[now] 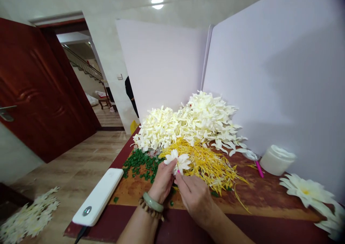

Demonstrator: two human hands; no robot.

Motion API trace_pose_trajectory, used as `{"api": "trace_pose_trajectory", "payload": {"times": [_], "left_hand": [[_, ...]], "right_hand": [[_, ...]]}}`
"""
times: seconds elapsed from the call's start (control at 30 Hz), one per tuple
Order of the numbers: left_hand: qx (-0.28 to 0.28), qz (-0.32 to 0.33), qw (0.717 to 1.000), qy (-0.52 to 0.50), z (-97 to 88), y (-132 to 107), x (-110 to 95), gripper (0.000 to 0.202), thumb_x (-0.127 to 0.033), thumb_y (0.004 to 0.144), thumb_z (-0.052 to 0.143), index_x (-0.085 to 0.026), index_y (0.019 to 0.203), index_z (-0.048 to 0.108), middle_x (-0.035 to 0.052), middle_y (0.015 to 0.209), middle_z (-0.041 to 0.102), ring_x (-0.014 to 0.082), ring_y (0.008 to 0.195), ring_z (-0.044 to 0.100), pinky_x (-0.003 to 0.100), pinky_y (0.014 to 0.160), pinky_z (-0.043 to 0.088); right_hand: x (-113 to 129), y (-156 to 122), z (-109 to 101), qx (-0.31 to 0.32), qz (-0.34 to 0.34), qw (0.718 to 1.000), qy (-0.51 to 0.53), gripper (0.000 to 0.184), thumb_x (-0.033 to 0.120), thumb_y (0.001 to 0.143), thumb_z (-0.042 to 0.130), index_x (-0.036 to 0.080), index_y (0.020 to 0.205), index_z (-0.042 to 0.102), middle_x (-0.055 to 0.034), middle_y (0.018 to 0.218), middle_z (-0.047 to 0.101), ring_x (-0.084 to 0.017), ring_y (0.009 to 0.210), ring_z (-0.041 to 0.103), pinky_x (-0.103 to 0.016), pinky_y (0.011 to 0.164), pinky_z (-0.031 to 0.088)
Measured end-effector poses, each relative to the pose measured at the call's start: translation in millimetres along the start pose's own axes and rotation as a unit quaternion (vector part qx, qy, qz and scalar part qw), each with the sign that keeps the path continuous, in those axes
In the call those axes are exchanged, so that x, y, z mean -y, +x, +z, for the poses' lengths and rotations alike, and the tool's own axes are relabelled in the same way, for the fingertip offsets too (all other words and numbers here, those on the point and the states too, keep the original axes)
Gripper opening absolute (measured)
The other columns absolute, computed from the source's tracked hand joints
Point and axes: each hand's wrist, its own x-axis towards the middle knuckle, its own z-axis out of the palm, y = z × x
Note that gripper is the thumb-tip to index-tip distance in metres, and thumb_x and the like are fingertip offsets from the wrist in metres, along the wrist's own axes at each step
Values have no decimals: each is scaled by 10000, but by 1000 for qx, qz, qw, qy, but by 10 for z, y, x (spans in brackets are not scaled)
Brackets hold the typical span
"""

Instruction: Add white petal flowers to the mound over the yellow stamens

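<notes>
My left hand (164,177), with a jade bangle and a beaded bracelet on its wrist, pinches a white artificial flower (182,162) above the table. My right hand (194,195) is closed at the flower's lower edge. A small pink spot shows by its fingertips; what the fingers hold is too small to make out. Just behind the hands lie loose yellow stamen strands (207,161). Small green plastic pieces (141,163) are scattered left of them. A large heap of white petals (188,120) rises at the back.
A white power bank (98,197) with a cable lies on the left edge. To the right stand a jar of white paste (277,160), a pink-handled tool (259,168) and larger white flowers (307,190). White panels enclose the back and right. More flowers (35,213) lie low at left.
</notes>
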Motion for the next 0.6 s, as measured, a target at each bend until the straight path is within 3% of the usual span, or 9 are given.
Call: {"api": "trace_pose_trajectory", "payload": {"times": [0.07, 0.13, 0.23, 0.3, 0.33, 0.47, 0.6], "left_hand": [[-14, 9, 1000, -13, -40, 34, -29, 243, -263, 647, 676, -109, 834, 650, 71, 742, 686, 172, 659, 617, 272, 633, 453], [-17, 12, 999, -25, -72, 52, -63, 236, -240, 663, 665, -111, 860, 645, 78, 797, 690, 176, 719, 627, 269, 671, 469], [12, -6, 999, -42, -76, 32, -101, 238, -226, 701, 632, -113, 909, 632, 83, 879, 683, 177, 785, 626, 265, 705, 484], [40, -26, 997, -59, -51, -1, -107, 239, -229, 727, 605, -112, 934, 626, 89, 928, 672, 180, 833, 618, 264, 725, 487], [52, -37, 996, -69, -35, -20, -106, 239, -235, 740, 589, -111, 941, 624, 92, 946, 667, 182, 854, 613, 265, 734, 487], [83, -67, 990, -98, 5, -80, -95, 233, -251, 782, 535, -118, 947, 629, 90, 968, 659, 181, 895, 597, 264, 761, 476], [128, -52, 989, -53, -10, -103, -91, 196, -173, 750, 574, -126, 929, 638, 79, 944, 665, 171, 854, 601, 261, 756, 466]], "right_hand": [[27, 0, -91, -18, -24, 999, 36, 246, 76, 814, 453, 174, 1019, 548, -34, 620, 614, -143, 551, 548, -283, 511, 374], [1, 24, -187, -55, 18, 996, 75, 185, 91, 806, 459, 205, 924, 544, -38, 671, 606, -148, 600, 546, -286, 551, 398], [-164, 102, -289, -103, 221, 958, 150, 145, 137, 839, 375, 202, 789, 494, -64, 769, 577, -165, 719, 549, -307, 651, 428], [-314, 161, -312, -64, 329, 921, 200, 169, 165, 862, 318, 188, 875, 485, -49, 763, 575, -160, 714, 550, -306, 668, 430], [-381, 189, -310, -38, 352, 909, 219, 181, 180, 864, 313, 180, 920, 485, -42, 766, 577, -160, 717, 551, -303, 674, 429], [-517, 277, -241, 42, 353, 901, 248, 204, 275, 824, 416, 167, 934, 550, -61, 898, 575, -175, 808, 536, -290, 692, 426], [-500, 331, -151, 85, 358, 897, 246, 181, 292, 724, 546, 148, 818, 605, -42, 781, 575, -158, 678, 521, -269, 619, 415]]}}
